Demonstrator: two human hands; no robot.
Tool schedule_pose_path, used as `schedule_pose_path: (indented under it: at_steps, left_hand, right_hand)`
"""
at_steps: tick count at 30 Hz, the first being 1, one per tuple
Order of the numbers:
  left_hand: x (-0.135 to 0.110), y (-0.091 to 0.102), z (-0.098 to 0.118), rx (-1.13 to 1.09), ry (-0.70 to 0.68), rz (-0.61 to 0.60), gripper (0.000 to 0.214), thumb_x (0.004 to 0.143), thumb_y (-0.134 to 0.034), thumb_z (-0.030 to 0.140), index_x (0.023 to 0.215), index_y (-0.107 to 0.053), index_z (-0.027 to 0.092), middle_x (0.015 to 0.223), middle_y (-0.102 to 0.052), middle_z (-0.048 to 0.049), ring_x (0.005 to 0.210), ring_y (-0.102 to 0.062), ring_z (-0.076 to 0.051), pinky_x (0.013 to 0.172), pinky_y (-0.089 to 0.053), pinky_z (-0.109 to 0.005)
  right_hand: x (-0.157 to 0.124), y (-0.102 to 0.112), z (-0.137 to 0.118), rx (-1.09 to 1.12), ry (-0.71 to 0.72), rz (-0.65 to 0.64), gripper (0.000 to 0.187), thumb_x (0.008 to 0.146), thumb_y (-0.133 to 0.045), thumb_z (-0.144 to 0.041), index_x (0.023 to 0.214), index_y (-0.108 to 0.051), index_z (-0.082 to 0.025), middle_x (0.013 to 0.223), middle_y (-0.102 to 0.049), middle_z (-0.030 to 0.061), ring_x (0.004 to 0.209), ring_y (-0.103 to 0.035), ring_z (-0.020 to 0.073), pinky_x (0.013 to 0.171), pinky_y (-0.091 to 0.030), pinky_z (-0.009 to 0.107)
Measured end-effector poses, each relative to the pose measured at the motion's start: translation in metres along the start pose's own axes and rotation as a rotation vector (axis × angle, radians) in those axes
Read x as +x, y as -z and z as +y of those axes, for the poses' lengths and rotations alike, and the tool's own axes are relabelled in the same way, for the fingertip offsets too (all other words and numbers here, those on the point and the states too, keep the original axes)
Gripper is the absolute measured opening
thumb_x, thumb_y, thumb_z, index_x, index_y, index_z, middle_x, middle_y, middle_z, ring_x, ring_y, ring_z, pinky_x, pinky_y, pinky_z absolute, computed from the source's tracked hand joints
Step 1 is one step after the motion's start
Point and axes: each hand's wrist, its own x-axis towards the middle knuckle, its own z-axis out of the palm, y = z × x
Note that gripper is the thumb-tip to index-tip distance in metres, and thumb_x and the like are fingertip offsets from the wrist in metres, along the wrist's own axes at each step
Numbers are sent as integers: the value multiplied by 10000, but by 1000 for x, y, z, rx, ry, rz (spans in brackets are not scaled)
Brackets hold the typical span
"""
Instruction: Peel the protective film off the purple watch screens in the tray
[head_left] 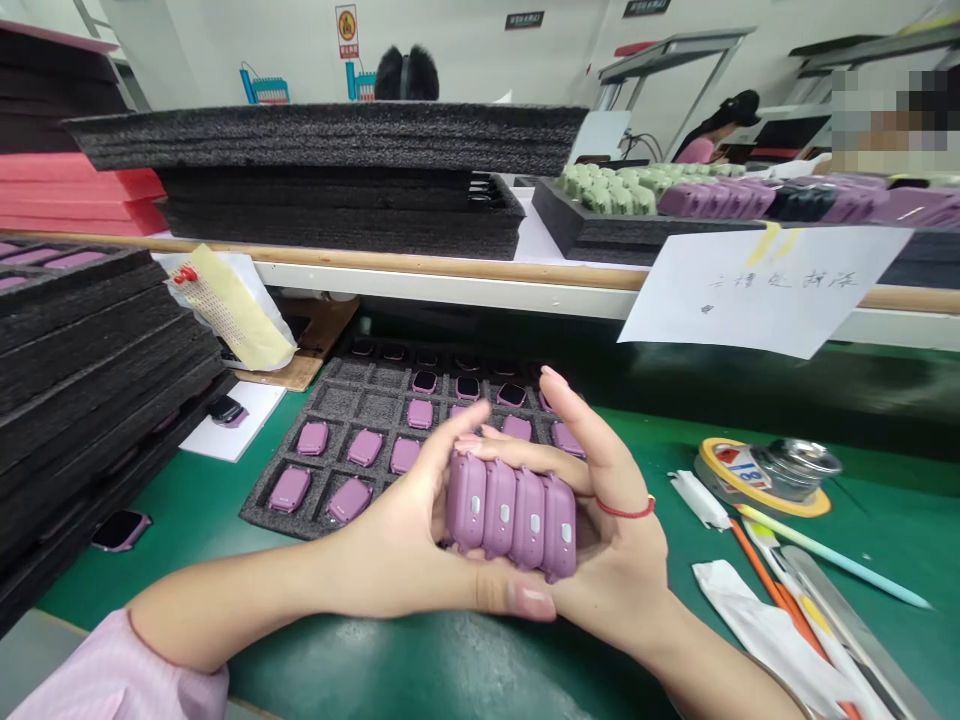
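Observation:
Between my two hands sits a row of several purple smartwatch cases (pixel 514 510), standing side by side with their silver side buttons toward me. My left hand (pixel 416 540) wraps the row from the left, its thumb across the near side. My right hand (pixel 615 530) cups the right end, with one finger raised. Behind them a black foam tray (pixel 277 505) holds more purple watch cases in its pockets. In its far rows some watches (pixel 467 388) lie with dark screens up. Part of the tray is hidden behind my hands.
A loose watch (pixel 121 530) lies at left, beside stacked black foam trays (pixel 97 370). Another watch (pixel 227 411) rests on white paper. At right are a tape roll (pixel 720 485), a metal-capped container (pixel 804 460) and pens (pixel 840 565). The shelf (pixel 450 275) overhead carries foam sheets. People sit beyond.

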Motion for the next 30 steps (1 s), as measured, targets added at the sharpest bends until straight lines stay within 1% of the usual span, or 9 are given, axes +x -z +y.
schedule_pose_path:
  at_steps: [2,4,10,14,19,22,24,26,30]
  left_hand:
    - [4,0,4,-160,61,-40,599,809,-836,202,1346,-573,232,1192,-687,-91,1139,-679,-277,1016,-555,-431]
    - [7,0,7,-195,64,-34,431,796,-844,169,1190,-673,214,1111,-715,-44,1125,-683,-241,1022,-541,-369]
    - [7,0,10,-182,115,-21,439,750,-881,170,1140,-684,211,1061,-715,-28,1070,-683,-217,979,-541,-345]
    - [3,5,6,-256,139,-43,501,841,-816,281,1277,-585,191,1190,-673,-75,1164,-641,-234,1021,-507,-361]
    - [2,14,2,-197,180,-35,491,910,-722,450,1252,-543,146,1069,-662,-90,972,-656,-210,806,-527,-298]
    - [3,15,1,-152,190,-34,500,912,-712,462,1261,-522,159,1100,-654,-94,973,-648,-210,801,-527,-302]
    - [3,14,0,-150,209,-22,521,904,-717,472,1270,-511,163,1072,-660,-87,953,-660,-217,809,-542,-323]
    - [4,11,0,-157,179,-7,519,887,-744,445,1260,-516,163,1114,-660,-96,1027,-664,-239,889,-551,-358]
    - [5,6,1,-88,85,26,337,909,-710,335,1157,-553,171,1203,-639,-107,1148,-638,-260,1006,-526,-398]
  right_hand:
    - [1,-1,4,-31,58,1,873,858,-851,-435,1568,-343,-430,1564,-439,31,1177,-673,294,1141,-504,493]
    - [1,-1,7,-48,87,0,865,871,-835,-452,1576,-335,-413,1571,-428,36,1169,-677,295,1129,-520,491]
    - [3,2,10,-5,92,-48,914,854,-861,-402,1586,-313,-402,1533,-483,43,1194,-662,313,1061,-585,458]
    - [5,3,9,-5,122,-47,840,905,-812,-384,1584,-318,-396,1473,-549,55,1159,-685,297,1069,-575,477]
    - [6,2,6,-19,81,-52,911,878,-842,-342,1596,-281,-382,1325,-658,45,1131,-698,274,1095,-550,486]
    - [4,1,6,-15,53,-60,960,861,-857,-323,1607,-253,-338,1275,-685,60,1152,-686,300,1101,-539,522]
    - [3,0,7,-20,55,-66,965,862,-847,-285,1610,-238,-322,1268,-689,67,1156,-683,308,1105,-531,543]
    - [2,0,9,-26,70,-65,953,862,-827,-236,1609,-241,-321,1303,-670,68,1155,-684,304,1107,-528,549]
    - [2,-1,11,-39,106,-71,940,842,-804,-149,1599,-282,-347,1523,-488,85,1154,-685,299,1089,-545,542]
